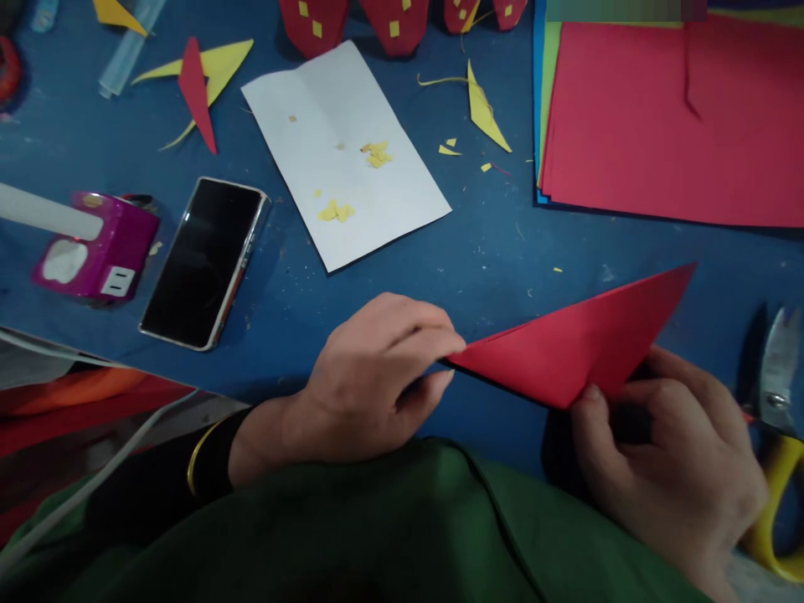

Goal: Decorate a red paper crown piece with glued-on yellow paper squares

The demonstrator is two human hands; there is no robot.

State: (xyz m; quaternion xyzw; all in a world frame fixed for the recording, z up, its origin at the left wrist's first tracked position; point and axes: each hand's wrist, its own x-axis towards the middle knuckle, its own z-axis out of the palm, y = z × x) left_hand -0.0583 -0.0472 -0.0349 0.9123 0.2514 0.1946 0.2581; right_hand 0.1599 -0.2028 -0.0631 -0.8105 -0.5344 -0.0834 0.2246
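A sheet of red paper (565, 335), folded into a triangle, is held just above the blue table. My left hand (383, 377) pinches its left corner between thumb and fingers. At the lower edge my right hand (666, 452) grips it, the thumb on top and the other fingers behind the paper. One point of the triangle reaches up to the right. Scissors (779, 394) with yellow handles lie beside my right hand, partly out of view.
A stack of coloured paper (672, 126) lies at the back right. White paper (377, 193) with yellow scraps is in the middle. A phone (204, 260) and a purple device (106, 247) stand left. Red cut pieces (393, 29) and yellow offcuts (483, 109) lie behind.
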